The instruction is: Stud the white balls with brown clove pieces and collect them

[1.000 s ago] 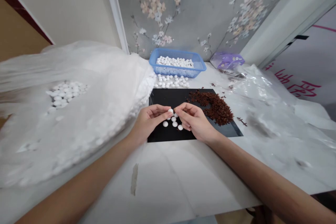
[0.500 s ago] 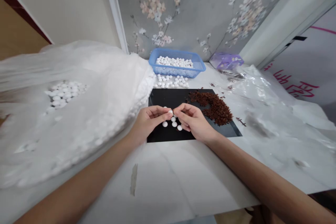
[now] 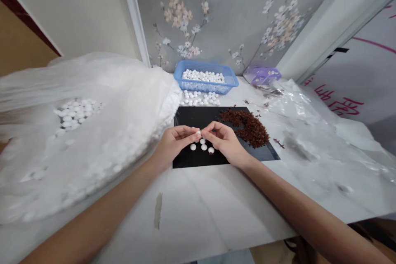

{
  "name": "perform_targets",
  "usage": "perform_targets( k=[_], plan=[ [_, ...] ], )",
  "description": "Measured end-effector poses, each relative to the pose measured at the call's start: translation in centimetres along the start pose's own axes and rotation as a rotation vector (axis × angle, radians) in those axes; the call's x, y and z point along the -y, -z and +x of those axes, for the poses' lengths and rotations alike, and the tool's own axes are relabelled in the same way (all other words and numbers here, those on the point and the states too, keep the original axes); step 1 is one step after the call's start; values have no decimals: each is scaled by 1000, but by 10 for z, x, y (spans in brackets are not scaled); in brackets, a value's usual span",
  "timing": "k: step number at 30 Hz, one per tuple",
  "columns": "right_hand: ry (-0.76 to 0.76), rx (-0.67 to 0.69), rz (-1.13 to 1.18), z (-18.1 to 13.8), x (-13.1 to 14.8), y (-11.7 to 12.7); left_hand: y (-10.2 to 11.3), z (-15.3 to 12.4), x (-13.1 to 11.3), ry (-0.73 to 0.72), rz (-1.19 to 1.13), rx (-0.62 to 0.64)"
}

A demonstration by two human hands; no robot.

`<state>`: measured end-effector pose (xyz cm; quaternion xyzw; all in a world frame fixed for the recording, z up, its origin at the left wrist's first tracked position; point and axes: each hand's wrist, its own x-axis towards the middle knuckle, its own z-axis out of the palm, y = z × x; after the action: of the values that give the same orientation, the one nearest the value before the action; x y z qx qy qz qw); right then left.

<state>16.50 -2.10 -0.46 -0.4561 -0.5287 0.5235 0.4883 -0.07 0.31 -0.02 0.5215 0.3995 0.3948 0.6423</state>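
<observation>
Between the thumb and fingers of my left hand (image 3: 171, 144) is a small white ball (image 3: 198, 132). My right hand (image 3: 228, 143) meets it from the other side, its thumb and index finger pinched against the ball; whatever lies between those fingertips is too small to make out. Both hands are over a black mat (image 3: 187, 159). Several loose white balls (image 3: 203, 147) rest on the mat just below the fingers, and the nearest has a dark brown bit at its lower edge. To the right of my right hand, a heap of small reddish-brown star-shaped pieces (image 3: 254, 131) covers part of the mat.
Behind the mat stands a blue basket (image 3: 227, 87) with many white balls, and more balls (image 3: 201, 100) lie before it. A large translucent bag (image 3: 123, 103) of balls fills the left. Crumpled clear plastic (image 3: 306, 111) and a purple packet (image 3: 262, 75) are at right.
The view has shifted slightly. My hands stay together at the ball, with the right fingertips a little closer to it. A brown bit now shows more plainly at the nearest loose ball.
</observation>
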Motion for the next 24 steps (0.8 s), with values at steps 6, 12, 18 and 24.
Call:
perform_targets(
  k=[6,12,18,24],
  plan=[
    [212,-254,-330,28,18,25,-2,1,-2,-27,24,-61],
    [73,-496,-1183,77,8,66,0,3,1,-19,4,-62],
    [30,-507,-1234,95,-7,70,-2,1,3,-54,49,-38],
    [89,-529,-1177,72,-1,54,-2,-3,1,-139,341,-100]
  ],
)
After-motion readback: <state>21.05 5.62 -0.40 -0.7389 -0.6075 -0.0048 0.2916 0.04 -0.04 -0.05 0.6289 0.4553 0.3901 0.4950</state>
